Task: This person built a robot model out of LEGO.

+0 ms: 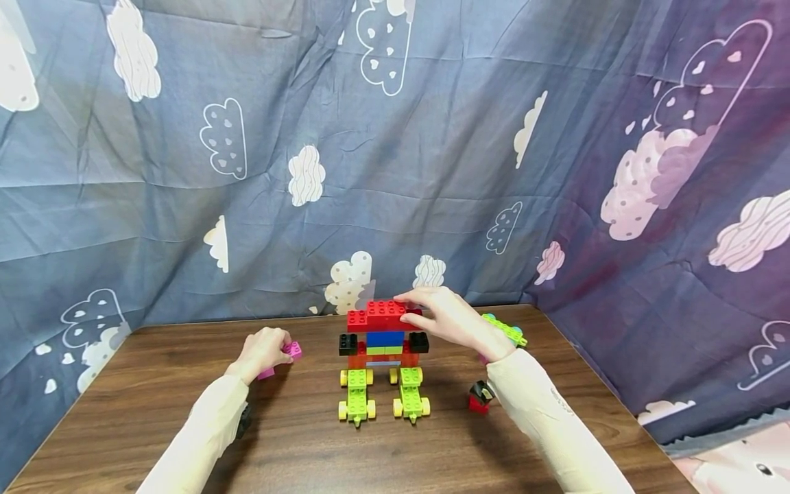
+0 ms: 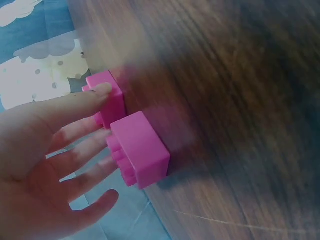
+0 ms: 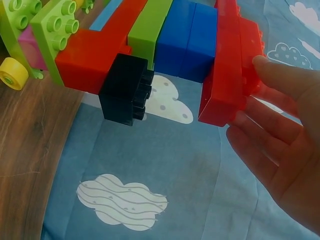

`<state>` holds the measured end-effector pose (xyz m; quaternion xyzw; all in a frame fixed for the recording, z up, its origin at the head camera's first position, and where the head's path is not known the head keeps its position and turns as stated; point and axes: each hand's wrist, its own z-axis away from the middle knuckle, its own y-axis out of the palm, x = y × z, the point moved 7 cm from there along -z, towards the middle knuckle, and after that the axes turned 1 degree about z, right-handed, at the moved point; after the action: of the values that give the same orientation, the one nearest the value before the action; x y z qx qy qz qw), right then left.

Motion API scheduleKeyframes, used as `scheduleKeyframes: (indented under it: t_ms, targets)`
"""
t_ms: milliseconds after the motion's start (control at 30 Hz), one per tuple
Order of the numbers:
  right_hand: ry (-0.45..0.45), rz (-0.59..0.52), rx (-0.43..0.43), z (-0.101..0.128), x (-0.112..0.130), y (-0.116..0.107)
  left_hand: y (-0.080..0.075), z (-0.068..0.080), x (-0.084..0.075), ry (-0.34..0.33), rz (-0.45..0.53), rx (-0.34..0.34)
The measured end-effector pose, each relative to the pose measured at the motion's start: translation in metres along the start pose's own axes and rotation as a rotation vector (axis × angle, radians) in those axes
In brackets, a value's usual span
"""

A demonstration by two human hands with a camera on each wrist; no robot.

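Note:
A brick figure (image 1: 382, 343) stands mid-table: red bricks on top (image 1: 384, 315), a blue and green middle, black bricks as arms, and two green wheeled feet (image 1: 356, 398). My right hand (image 1: 410, 309) rests with straight fingers on the red top; in the right wrist view the right hand (image 3: 250, 100) has its thumb on the studs of the red brick (image 3: 227, 65). My left hand (image 1: 278, 343) is at two pink bricks (image 1: 290, 352) left of the figure. In the left wrist view the left hand (image 2: 100, 125) touches both pink bricks (image 2: 142, 150) with straight fingers.
A green wheeled piece (image 1: 506, 329) lies behind my right wrist. A small red and black brick (image 1: 480, 396) sits on the wooden table (image 1: 308, 446) under my right forearm. Cloud-print cloth (image 1: 395, 171) hangs round the table's back and sides.

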<state>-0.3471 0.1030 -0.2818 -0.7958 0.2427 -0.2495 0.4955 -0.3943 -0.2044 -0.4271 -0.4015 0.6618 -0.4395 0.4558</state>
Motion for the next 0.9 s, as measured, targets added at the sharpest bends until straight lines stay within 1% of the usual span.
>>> scheduleKeyframes:
  t_ms: [100,167,267,367,433,533,633,733,900]
  targets:
    - [-0.003,0.006,-0.005,0.0,0.0,0.0,0.001,-0.001,0.0,0.006,0.01,-0.013]
    - [-0.004,0.009,-0.006,0.0,0.0,0.0,0.0,-0.001,0.001,0.007,0.042,-0.021]
    - [0.0,0.011,-0.004,-0.001,-0.002,0.0,-0.004,-0.001,-0.001,0.007,0.171,-0.016]
    - [0.01,0.015,-0.001,-0.001,-0.003,0.0,-0.012,-0.001,-0.006,0.037,0.312,-0.031]
    - [0.018,0.016,0.002,-0.001,-0.003,0.0,-0.019,0.0,-0.01,0.055,0.37,-0.049]
    - [0.02,0.017,0.005,-0.001,-0.003,0.0,-0.031,0.0,-0.016,0.086,0.411,-0.084]
    - [0.026,0.013,0.009,-0.001,-0.003,0.0,-0.042,0.0,-0.021,0.112,0.417,-0.12]
    - [0.028,0.012,0.008,-0.001,-0.003,0.0,-0.052,0.001,-0.026,0.128,0.434,-0.141]
    - [0.024,0.013,0.004,-0.002,-0.002,-0.001,-0.064,0.004,-0.034,0.134,0.502,-0.13]
